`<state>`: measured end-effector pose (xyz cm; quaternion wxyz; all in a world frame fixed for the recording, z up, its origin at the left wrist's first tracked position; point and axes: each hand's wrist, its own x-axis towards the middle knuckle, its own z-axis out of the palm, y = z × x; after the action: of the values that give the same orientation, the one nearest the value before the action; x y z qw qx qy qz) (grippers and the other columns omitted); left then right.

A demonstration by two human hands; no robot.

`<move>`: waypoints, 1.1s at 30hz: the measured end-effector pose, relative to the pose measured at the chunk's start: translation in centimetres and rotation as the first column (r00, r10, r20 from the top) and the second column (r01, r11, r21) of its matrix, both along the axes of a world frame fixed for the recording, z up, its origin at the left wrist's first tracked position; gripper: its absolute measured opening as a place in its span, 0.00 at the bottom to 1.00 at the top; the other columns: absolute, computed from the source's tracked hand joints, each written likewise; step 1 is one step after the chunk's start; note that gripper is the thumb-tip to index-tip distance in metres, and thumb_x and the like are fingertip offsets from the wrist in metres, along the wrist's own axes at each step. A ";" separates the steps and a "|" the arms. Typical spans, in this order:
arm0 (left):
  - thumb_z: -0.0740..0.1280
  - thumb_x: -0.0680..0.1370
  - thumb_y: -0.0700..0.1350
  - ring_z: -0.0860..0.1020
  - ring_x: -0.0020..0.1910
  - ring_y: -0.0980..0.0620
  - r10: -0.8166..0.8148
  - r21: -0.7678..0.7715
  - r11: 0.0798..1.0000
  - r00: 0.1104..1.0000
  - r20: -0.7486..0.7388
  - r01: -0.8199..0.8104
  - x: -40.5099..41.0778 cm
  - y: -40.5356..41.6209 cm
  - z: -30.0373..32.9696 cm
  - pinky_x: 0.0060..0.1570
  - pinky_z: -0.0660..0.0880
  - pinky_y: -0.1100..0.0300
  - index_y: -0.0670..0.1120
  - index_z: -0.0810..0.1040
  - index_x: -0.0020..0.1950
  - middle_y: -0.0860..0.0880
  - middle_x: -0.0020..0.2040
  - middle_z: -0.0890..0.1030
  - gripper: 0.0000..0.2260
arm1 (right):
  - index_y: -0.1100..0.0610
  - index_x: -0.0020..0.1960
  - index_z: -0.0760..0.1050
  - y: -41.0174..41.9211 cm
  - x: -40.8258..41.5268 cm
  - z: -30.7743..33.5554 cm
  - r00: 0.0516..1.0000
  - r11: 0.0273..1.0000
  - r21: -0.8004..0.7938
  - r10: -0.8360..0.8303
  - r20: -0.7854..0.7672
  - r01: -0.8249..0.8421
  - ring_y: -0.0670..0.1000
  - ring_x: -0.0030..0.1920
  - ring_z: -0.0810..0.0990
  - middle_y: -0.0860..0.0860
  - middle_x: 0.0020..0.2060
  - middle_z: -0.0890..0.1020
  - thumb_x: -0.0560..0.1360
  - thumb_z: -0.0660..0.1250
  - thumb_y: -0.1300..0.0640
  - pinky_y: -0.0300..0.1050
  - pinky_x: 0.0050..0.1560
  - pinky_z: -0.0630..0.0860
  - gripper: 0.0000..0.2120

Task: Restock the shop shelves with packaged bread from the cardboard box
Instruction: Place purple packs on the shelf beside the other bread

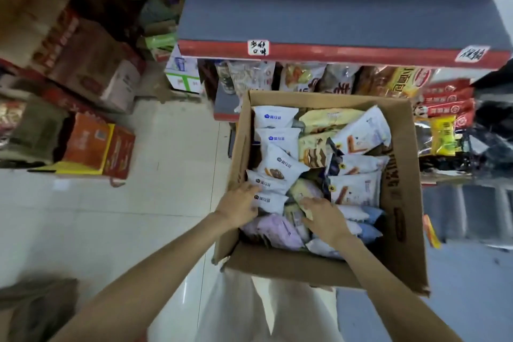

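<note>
Left hand (239, 209), fingers extended, rests on a white bread packet (268, 201) at the cardboard box's (399, 164) 8 o'clock side; right hand (324, 218), fingers loosely curled, touches a pale packet (304, 189) near centre, though whether it pinches the packet cannot be told. The box holds many packets, white, lilac and blue, nearly filling it. At 12 o'clock, the top shelf (333, 16) lies bare, the shelf below (347, 78) already stocked. Judged progress: early, with most stock unshelved.
</note>
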<state>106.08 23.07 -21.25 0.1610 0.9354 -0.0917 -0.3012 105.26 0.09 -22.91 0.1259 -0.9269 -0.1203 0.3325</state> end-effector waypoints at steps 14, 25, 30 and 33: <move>0.64 0.76 0.39 0.65 0.66 0.40 -0.189 0.454 0.867 0.979 -0.083 0.206 2.1 -2.6 -12.6 0.63 0.65 0.50 0.44 0.59 0.72 0.43 0.68 0.66 0.26 | 0.57 0.69 0.64 3.7 -3.9 -11.7 0.997 0.994 -0.095 -0.054 -0.053 0.048 0.56 0.63 0.72 0.55 0.63 0.73 0.75 0.65 0.52 0.49 0.62 0.64 0.25; 0.59 0.80 0.38 0.74 0.64 0.44 -0.328 0.571 0.731 0.926 -0.185 0.373 5.0 -2.7 -12.4 0.58 0.72 0.54 0.44 0.70 0.67 0.44 0.66 0.73 0.16 | 0.59 0.51 0.78 -0.9 -3.5 -7.0 0.920 0.957 0.047 -0.289 0.266 0.287 0.61 0.37 0.81 0.56 0.42 0.80 0.68 0.72 0.64 0.48 0.31 0.75 0.12; 0.61 0.79 0.44 0.78 0.57 0.44 -0.142 0.247 0.957 0.988 -0.059 0.152 4.6 -1.5 -8.3 0.51 0.74 0.53 0.50 0.76 0.62 0.46 0.60 0.78 0.13 | 0.55 0.48 0.71 -3.0 -3.5 -3.3 0.880 0.980 0.045 -0.192 0.434 0.192 0.58 0.34 0.80 0.54 0.34 0.79 0.60 0.77 0.58 0.50 0.33 0.75 0.20; 0.66 0.76 0.43 0.78 0.49 0.42 0.062 -0.008 0.998 0.984 0.166 -0.062 3.6 -0.5 -4.1 0.42 0.69 0.57 0.45 0.80 0.54 0.45 0.50 0.79 0.08 | 0.55 0.47 0.74 -4.3 -2.6 -0.4 0.799 0.942 0.268 -0.317 0.510 0.202 0.56 0.34 0.79 0.52 0.33 0.79 0.74 0.60 0.54 0.46 0.37 0.73 0.07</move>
<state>109.69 22.59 -25.37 0.1635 0.9594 -0.0761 -0.2168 102.63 -4.25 -23.28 0.2233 -0.9730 -0.0551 0.0199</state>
